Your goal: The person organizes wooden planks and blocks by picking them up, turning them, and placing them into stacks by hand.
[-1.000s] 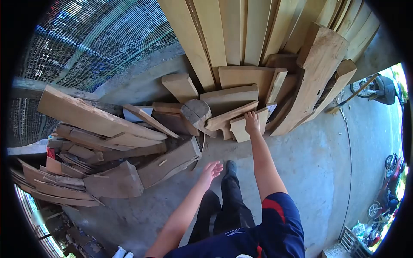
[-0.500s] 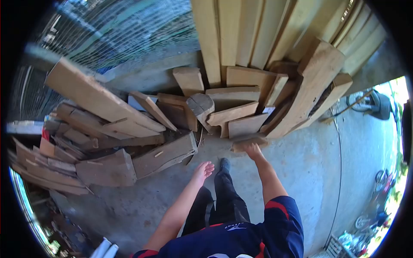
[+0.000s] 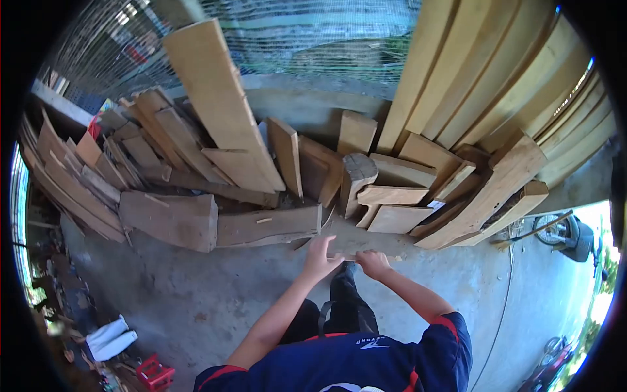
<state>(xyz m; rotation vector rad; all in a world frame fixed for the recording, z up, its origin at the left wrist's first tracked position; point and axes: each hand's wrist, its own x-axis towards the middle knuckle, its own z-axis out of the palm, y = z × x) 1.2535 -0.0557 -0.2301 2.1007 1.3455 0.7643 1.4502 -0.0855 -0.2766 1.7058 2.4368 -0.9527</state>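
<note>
Right hand (image 3: 373, 264) grips a slim wooden piece (image 3: 349, 257); left hand (image 3: 320, 259), open, at its end.

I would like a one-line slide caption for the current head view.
Right hand grips a wooden piece, left hand at one end, in front of assorted boards.

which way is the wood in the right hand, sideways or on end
Sideways: the piece of wood stretches across between the left hand and the right hand, one end poking out past the right.
</note>
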